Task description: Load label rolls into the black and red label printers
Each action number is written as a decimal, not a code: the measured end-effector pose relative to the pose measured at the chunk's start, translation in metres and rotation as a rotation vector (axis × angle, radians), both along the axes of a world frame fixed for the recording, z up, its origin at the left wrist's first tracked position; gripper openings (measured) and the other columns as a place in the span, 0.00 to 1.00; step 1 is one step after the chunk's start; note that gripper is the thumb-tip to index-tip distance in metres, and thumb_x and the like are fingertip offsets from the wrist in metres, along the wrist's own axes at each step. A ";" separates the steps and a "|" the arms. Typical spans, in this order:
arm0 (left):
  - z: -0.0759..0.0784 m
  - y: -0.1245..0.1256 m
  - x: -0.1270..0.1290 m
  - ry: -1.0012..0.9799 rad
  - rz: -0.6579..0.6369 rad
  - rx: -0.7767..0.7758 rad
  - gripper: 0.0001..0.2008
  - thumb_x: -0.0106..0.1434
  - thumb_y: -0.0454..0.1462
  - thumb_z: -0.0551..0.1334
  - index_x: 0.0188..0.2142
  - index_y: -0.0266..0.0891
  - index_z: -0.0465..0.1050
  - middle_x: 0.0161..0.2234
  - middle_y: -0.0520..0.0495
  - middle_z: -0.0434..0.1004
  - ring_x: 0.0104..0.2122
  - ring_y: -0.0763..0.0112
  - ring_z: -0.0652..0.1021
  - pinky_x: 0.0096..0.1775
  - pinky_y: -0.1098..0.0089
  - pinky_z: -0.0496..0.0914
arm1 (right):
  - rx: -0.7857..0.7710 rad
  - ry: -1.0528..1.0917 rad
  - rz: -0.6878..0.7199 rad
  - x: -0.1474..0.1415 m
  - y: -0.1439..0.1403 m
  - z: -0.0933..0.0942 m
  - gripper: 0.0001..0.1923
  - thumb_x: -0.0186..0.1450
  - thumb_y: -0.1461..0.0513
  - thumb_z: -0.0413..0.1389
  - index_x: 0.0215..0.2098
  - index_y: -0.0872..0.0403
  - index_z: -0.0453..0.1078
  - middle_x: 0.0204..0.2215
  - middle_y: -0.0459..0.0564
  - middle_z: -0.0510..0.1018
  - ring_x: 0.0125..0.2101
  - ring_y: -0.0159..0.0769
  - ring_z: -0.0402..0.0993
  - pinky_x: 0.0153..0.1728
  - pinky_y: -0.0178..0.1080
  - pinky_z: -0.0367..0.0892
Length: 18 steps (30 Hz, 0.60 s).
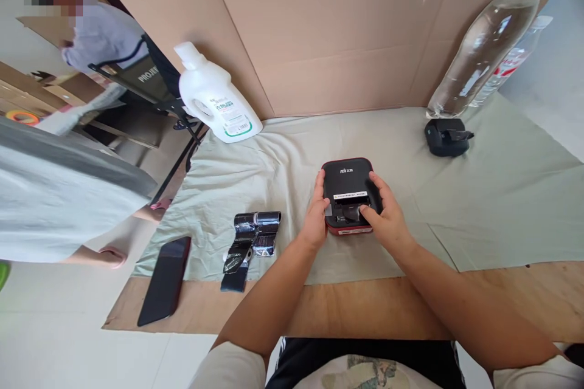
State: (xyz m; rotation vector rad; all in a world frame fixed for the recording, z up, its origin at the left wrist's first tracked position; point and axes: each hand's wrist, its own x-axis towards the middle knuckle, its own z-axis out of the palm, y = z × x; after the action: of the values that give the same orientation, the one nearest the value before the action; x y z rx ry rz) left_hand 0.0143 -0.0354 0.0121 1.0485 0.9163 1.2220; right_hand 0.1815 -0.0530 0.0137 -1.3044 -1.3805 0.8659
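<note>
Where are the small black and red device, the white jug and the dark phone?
Small black and red device (347, 179): head view, on its black top near the logo.
White jug (214, 97): head view, on its white body.
Dark phone (165, 279): head view, mid-screen, left of the foil strip.

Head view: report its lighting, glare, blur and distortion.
Head view: soft even daylight, faint shadows under both hands on the black and red device; glare on the shiny film strip and clear water bottle; wide-angle bending tilts the bottle; a blurred patch at top left.
</note>
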 end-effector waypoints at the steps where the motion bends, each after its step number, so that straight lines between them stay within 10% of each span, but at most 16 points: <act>1: 0.002 -0.001 -0.001 -0.031 -0.007 -0.011 0.40 0.59 0.38 0.55 0.70 0.50 0.47 0.71 0.56 0.48 0.70 0.62 0.52 0.69 0.58 0.50 | 0.016 -0.008 0.006 0.000 0.000 -0.002 0.35 0.61 0.61 0.56 0.66 0.47 0.57 0.66 0.51 0.62 0.67 0.48 0.55 0.68 0.58 0.51; 18: -0.003 0.010 -0.005 -0.063 -0.020 0.056 0.51 0.48 0.32 0.59 0.70 0.54 0.39 0.72 0.54 0.42 0.71 0.62 0.47 0.68 0.60 0.49 | 0.213 0.119 0.000 -0.006 -0.003 -0.022 0.34 0.67 0.54 0.54 0.68 0.48 0.51 0.69 0.54 0.55 0.69 0.47 0.51 0.68 0.56 0.52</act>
State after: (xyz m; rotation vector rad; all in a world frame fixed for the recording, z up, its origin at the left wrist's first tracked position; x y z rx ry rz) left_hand 0.0095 -0.0255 0.0096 1.0552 0.8250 1.2636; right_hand 0.1754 -0.0558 -0.0085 -1.0740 -1.3396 0.7608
